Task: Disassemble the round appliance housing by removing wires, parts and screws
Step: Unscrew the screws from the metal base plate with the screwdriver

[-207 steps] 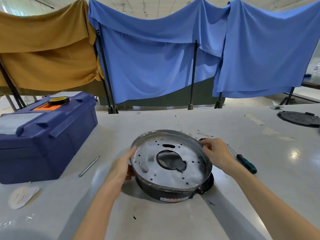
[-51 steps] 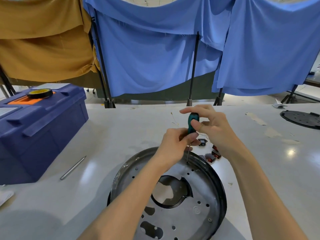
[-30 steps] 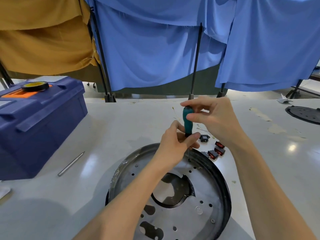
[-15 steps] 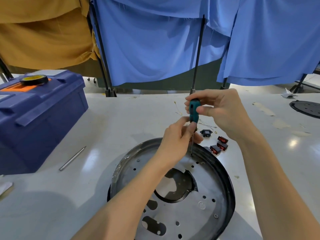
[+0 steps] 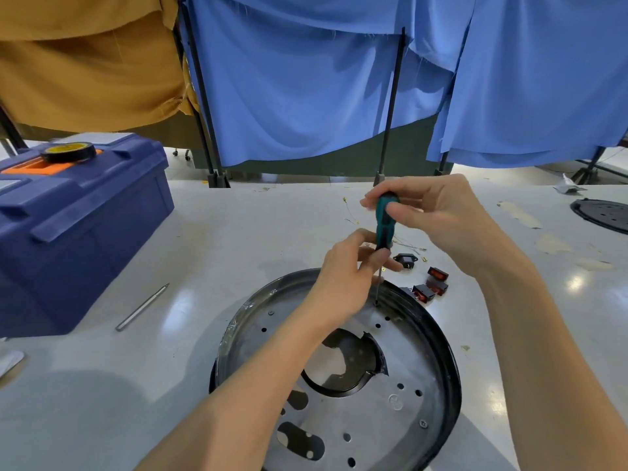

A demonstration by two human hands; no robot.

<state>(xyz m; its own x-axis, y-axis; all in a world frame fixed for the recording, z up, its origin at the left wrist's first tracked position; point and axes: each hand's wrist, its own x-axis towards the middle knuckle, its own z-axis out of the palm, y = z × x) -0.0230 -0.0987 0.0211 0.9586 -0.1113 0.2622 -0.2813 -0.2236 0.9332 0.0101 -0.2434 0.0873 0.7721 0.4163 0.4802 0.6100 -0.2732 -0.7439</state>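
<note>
The round black housing [image 5: 438, 341] lies on the white table with its grey perforated metal plate [image 5: 401, 416] facing up and a large cut-out in the middle. A green-handled screwdriver [image 5: 384, 222] stands upright with its tip at the plate's far edge. My right hand [image 5: 438, 219] pinches the top of the handle. My left hand [image 5: 350, 277] pinches the lower end of the handle and the shaft, just above the plate. One screw [image 5: 423, 423] shows on the plate's near right.
Removed black and red switches [image 5: 431, 283], a black socket part [image 5: 405, 259] and thin wires [image 5: 407, 244] lie just beyond the housing. A blue toolbox [image 5: 74, 229] stands at left, a metal rod [image 5: 142, 306] beside it. A black disc [image 5: 601, 214] lies far right.
Earlier both hands held the housing's rim; since then both took hold of the screwdriver. Over the last second the handle has turned slightly in my right fingers, tip staying at the same spot.
</note>
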